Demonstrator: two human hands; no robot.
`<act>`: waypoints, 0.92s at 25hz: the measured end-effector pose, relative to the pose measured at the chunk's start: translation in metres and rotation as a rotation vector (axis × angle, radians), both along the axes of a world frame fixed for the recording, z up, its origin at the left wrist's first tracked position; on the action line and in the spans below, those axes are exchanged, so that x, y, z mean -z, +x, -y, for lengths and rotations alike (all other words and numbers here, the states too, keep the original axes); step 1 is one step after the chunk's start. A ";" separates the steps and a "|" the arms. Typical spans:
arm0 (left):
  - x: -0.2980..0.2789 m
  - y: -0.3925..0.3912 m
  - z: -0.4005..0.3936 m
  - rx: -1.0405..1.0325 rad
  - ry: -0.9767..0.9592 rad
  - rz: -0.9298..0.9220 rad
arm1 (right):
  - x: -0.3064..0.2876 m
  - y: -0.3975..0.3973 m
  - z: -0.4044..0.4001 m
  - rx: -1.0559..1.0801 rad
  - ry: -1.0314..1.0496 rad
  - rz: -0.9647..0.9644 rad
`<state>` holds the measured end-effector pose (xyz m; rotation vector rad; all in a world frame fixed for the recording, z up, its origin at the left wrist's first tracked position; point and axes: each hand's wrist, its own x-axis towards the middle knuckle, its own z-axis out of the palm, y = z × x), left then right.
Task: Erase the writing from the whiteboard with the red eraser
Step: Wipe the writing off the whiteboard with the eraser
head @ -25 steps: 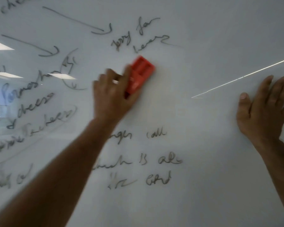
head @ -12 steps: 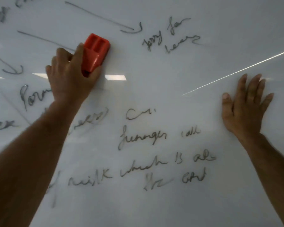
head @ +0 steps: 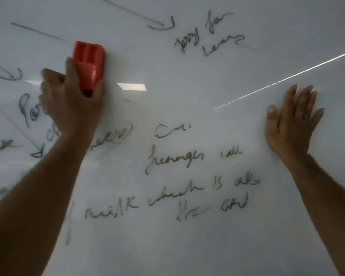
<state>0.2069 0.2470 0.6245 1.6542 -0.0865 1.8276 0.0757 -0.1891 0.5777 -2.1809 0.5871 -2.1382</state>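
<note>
Now we grip the red eraser (head: 88,65) in our left hand (head: 72,102), swept leftward off cleared whiteboard (head: 187,80); our right hand (head: 293,120) stays flat, fingers straight, and much writing (head: 173,162) remains.

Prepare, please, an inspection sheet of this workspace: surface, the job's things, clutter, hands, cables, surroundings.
Surface: glossy white whiteboard, with dark handwriting at centre, top right and left; arrows at the top.
Job's things: red plastic block eraser, pressed to the board at upper left; much writing not yet erased.
Clutter: nothing seen.
Hands: left hand grips the eraser; right hand rests flat on the board, fingers straight, holding nothing.
Cables: nothing seen.
Surroundings: only reflections of ceiling lights in the board; the left part is blurred.
</note>
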 end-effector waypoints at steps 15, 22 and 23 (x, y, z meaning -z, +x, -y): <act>0.163 -0.088 0.233 0.031 0.968 0.535 | 0.006 0.000 0.010 0.013 -0.076 -0.036; 0.132 -0.079 0.214 -0.036 0.890 0.530 | 0.009 0.002 0.016 0.046 -0.122 -0.019; 0.134 -0.081 0.218 -0.038 0.780 0.465 | 0.009 0.002 0.017 0.044 -0.121 -0.012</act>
